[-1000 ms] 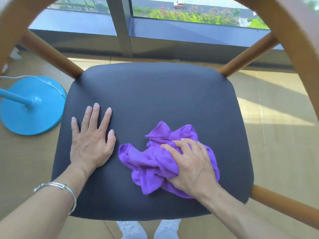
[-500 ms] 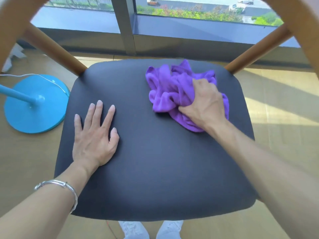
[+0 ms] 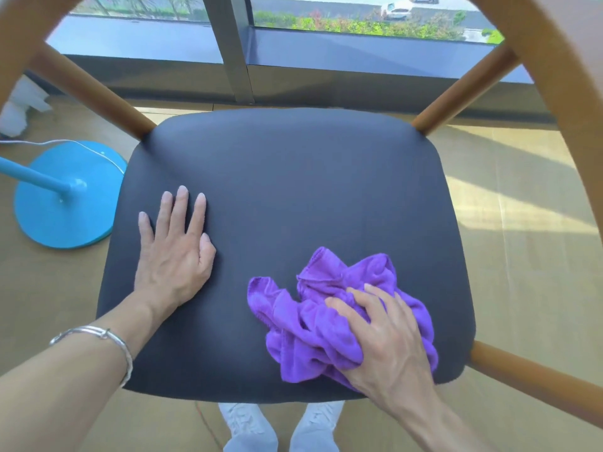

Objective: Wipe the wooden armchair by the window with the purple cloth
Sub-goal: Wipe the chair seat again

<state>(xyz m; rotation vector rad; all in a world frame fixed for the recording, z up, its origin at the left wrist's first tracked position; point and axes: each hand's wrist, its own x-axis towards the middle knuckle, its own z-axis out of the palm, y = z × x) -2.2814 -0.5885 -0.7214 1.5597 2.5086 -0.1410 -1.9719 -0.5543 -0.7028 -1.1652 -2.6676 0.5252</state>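
Right hand (image 3: 388, 340) on purple cloth (image 3: 303, 327) (bunched); left hand (image 3: 173, 256) on seat (image 3: 293, 190)

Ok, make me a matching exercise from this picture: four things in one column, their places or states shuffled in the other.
1. purple cloth
2. left hand
3. blue round base
4. white shoes

A. on the floor, left of the chair seat
B. bunched, gripped by the right hand
C. on the floor below the seat's near edge
D. lying flat on the seat, holding nothing

Pairs: 1-B, 2-D, 3-A, 4-C.
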